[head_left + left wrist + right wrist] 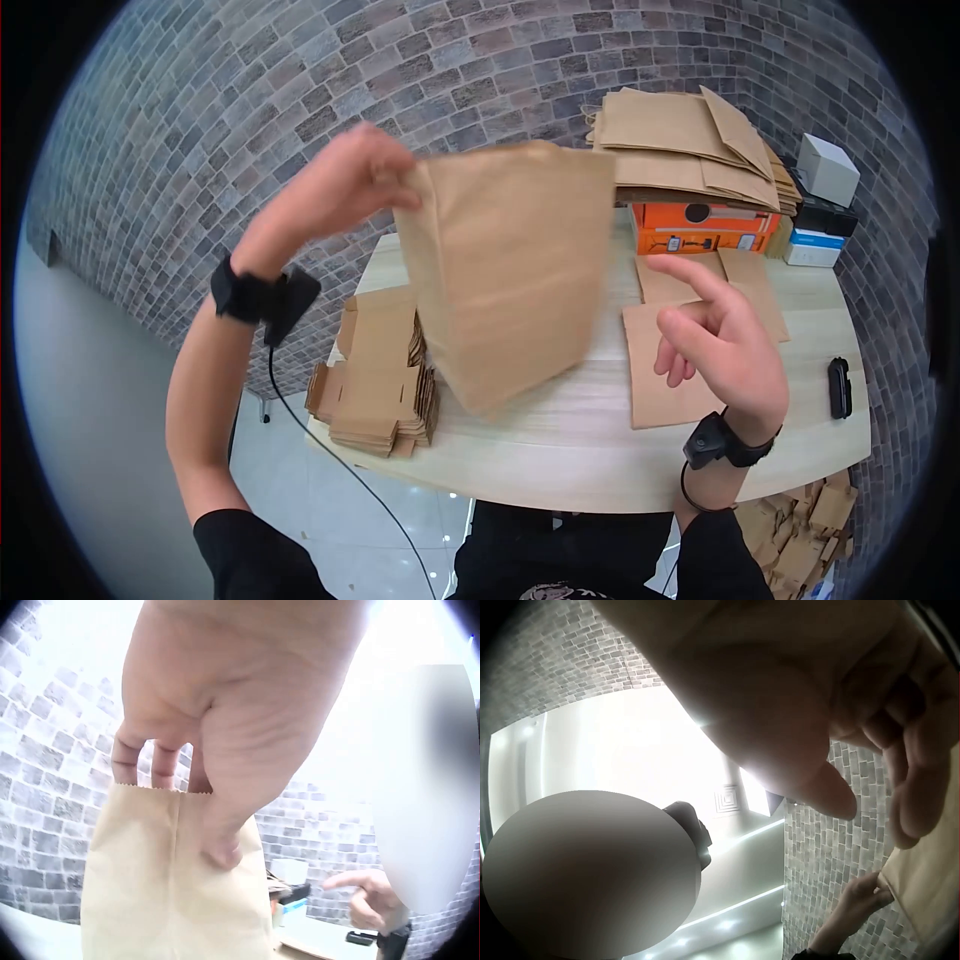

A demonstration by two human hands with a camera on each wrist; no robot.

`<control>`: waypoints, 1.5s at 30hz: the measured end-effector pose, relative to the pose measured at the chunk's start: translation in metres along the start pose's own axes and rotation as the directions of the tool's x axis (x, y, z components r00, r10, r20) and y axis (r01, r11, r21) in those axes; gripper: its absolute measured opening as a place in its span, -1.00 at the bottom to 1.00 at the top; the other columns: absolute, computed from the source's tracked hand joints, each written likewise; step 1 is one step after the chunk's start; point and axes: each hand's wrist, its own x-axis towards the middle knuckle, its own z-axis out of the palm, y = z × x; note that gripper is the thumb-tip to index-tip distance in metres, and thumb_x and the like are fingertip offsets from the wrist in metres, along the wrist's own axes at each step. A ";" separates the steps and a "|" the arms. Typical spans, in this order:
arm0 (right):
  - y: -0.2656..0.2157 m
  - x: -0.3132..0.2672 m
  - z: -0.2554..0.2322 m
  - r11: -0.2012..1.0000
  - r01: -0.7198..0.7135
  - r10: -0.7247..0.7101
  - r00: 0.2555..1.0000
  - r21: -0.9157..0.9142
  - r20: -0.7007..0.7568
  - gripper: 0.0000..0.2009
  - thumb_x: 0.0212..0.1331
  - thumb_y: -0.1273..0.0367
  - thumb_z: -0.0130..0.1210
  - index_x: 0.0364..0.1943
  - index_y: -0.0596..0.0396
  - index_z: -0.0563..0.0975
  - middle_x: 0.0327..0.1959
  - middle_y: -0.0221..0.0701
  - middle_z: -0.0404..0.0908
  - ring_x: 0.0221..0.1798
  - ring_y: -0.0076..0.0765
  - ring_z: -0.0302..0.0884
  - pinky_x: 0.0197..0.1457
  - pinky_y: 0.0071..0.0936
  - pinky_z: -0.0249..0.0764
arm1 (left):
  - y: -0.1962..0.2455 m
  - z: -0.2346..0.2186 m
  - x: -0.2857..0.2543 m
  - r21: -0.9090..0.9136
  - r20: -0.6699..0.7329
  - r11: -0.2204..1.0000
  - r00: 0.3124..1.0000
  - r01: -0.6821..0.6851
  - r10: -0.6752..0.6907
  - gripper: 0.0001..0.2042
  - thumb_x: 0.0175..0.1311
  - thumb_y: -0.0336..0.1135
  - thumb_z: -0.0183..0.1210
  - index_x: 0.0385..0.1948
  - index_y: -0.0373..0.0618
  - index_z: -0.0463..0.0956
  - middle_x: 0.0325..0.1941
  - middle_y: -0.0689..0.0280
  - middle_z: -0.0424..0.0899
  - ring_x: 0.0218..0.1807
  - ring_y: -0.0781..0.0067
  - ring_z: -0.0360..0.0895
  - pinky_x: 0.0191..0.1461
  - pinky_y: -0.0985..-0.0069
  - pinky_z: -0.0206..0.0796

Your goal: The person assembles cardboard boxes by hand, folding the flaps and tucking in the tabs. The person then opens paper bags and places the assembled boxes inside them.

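A brown paper bag [520, 270] hangs above the table, opened out into a boxy shape. My left hand [350, 180] pinches its top edge at the left corner; in the left wrist view the thumb lies outside the zigzag-cut rim of the bag [150, 877] and the other fingers go inside. To the right of the bag, my right hand [725, 345] is held up apart from it, index finger extended and the other fingers loosely bent, with nothing in it. Below that hand, flat brown paper bags [660, 390] lie on the table.
Flattened cardboard boxes [375, 380] are stacked on the table's left. At the back right, a pile of folded paper bags [680, 140] rests on an orange box [700, 225]. A white box [828, 168] and a black case [840, 388] are farther right. Cardboard pieces [800, 530] lie below the table.
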 end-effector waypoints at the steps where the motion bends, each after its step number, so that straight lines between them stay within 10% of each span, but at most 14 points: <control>1: 0.000 0.001 0.001 1.000 -0.001 0.001 1.000 -0.003 0.008 -0.44 0.31 0.38 0.10 0.34 0.31 0.24 -0.57 -0.39 0.56 -0.51 -0.57 0.51 -0.43 -0.60 0.42 | -0.016 -0.003 0.006 0.075 0.010 0.995 0.998 0.064 -0.065 -0.75 0.01 -0.40 0.41 -0.26 -0.20 0.62 -0.20 0.25 0.67 -0.06 0.20 0.51 0.09 0.33 0.37; 10: 0.006 0.008 -0.006 0.993 -0.012 0.003 0.997 -0.117 -0.078 -0.55 0.31 0.39 0.09 0.23 0.33 0.39 -0.56 -0.39 0.57 -0.49 -0.56 0.54 -0.43 -0.60 0.44 | -0.135 0.002 0.001 -0.071 -0.394 0.965 0.881 0.254 -0.261 -0.74 0.05 -0.41 0.37 -0.19 -0.21 0.62 -0.24 0.13 0.67 -0.13 0.17 0.62 -0.03 0.35 0.42; 19: 0.015 0.014 -0.013 0.987 -0.019 -0.001 0.992 -0.160 -0.123 -0.58 0.31 0.37 0.07 0.21 0.29 0.42 -0.57 -0.38 0.59 -0.54 -0.59 0.48 -0.43 -0.60 0.41 | -0.205 0.128 -0.045 0.131 -0.649 0.923 0.735 0.362 -0.196 -0.87 0.00 -0.46 0.28 -0.49 -0.25 0.49 -0.39 0.01 0.56 -0.24 -0.14 0.51 -0.16 0.08 0.36; 23: 0.020 0.018 -0.016 0.986 -0.013 -0.013 0.987 -0.165 -0.158 -0.60 0.32 0.35 0.07 0.18 0.26 0.44 -0.57 -0.38 0.59 -0.55 -0.59 0.47 -0.44 -0.61 0.40 | -0.213 0.166 -0.069 0.000 -0.598 0.868 0.696 0.496 -0.398 -0.86 0.01 -0.43 0.29 -0.45 -0.24 0.52 -0.36 0.01 0.56 -0.19 -0.14 0.51 -0.12 0.09 0.36; 27: 0.029 0.028 -0.033 0.972 -0.045 0.001 0.983 -0.231 -0.185 -0.63 0.35 0.30 0.06 0.15 0.22 0.47 -0.55 -0.39 0.59 -0.55 -0.61 0.47 -0.45 -0.65 0.38 | -0.230 0.176 -0.089 0.118 -0.583 0.887 0.754 0.446 -0.302 -0.76 0.04 -0.35 0.33 -0.28 -0.23 0.58 -0.28 0.02 0.62 -0.15 -0.12 0.53 -0.09 0.09 0.36; 30: 0.040 0.034 -0.056 0.967 -0.113 0.040 0.951 -0.226 -0.307 -0.63 0.37 0.24 0.05 0.13 0.20 0.48 -0.54 -0.40 0.59 -0.55 -0.63 0.47 -0.45 -0.68 0.37 | -0.191 0.149 -0.087 0.266 -0.652 0.800 0.712 0.537 -0.260 -0.65 0.08 -0.30 0.35 -0.11 -0.26 0.57 -0.14 0.03 0.65 -0.08 -0.08 0.55 -0.03 0.13 0.37; 35: 0.071 0.034 -0.099 0.913 -0.292 0.109 0.847 -0.285 -0.521 -0.54 0.33 0.14 0.10 0.14 0.21 0.48 -0.51 -0.41 0.59 -0.49 -0.64 0.51 -0.42 -0.69 0.39 | -0.117 0.098 -0.124 -0.098 -0.566 0.907 0.726 0.410 -0.390 -0.80 0.22 -0.40 0.22 -0.14 -0.20 0.58 -0.15 0.17 0.66 -0.07 0.23 0.59 -0.07 0.36 0.42; 38: 0.125 0.023 -0.129 0.736 -0.524 0.084 0.699 -0.429 -0.710 -0.49 0.24 0.12 0.17 0.13 0.23 0.48 -0.34 -0.24 0.64 -0.31 -0.42 0.61 -0.29 -0.47 0.51 | -0.071 0.084 -0.169 -0.423 -0.311 0.810 0.774 0.407 -0.551 -0.87 0.29 -0.45 0.16 -0.18 -0.24 0.59 -0.20 0.34 0.61 -0.13 0.61 0.51 -0.17 0.63 0.37; 40: 0.172 0.000 -0.139 0.268 -0.539 -0.272 0.753 -0.799 -0.599 -0.44 0.18 0.17 0.18 0.19 0.25 0.42 -0.10 -0.03 0.60 -0.08 -0.06 0.60 -0.04 -0.16 0.53 | -0.048 0.084 -0.201 -0.575 -0.193 0.713 0.780 0.402 -0.595 -0.88 0.29 -0.50 0.12 -0.20 -0.28 0.56 -0.15 0.32 0.58 -0.13 0.61 0.49 -0.14 0.64 0.37; 45: 0.213 -0.047 -0.129 0.094 -0.691 -0.043 0.717 -0.717 -0.696 -0.44 0.15 0.29 0.15 0.23 0.25 0.30 -0.01 0.12 0.50 0.07 0.29 0.47 0.15 0.07 0.42 | 0.010 0.087 -0.244 -0.731 -0.029 0.604 0.871 0.316 -0.490 -0.91 0.16 -0.59 0.10 -0.33 -0.32 0.55 -0.09 0.22 0.59 -0.16 0.49 0.53 -0.12 0.60 0.38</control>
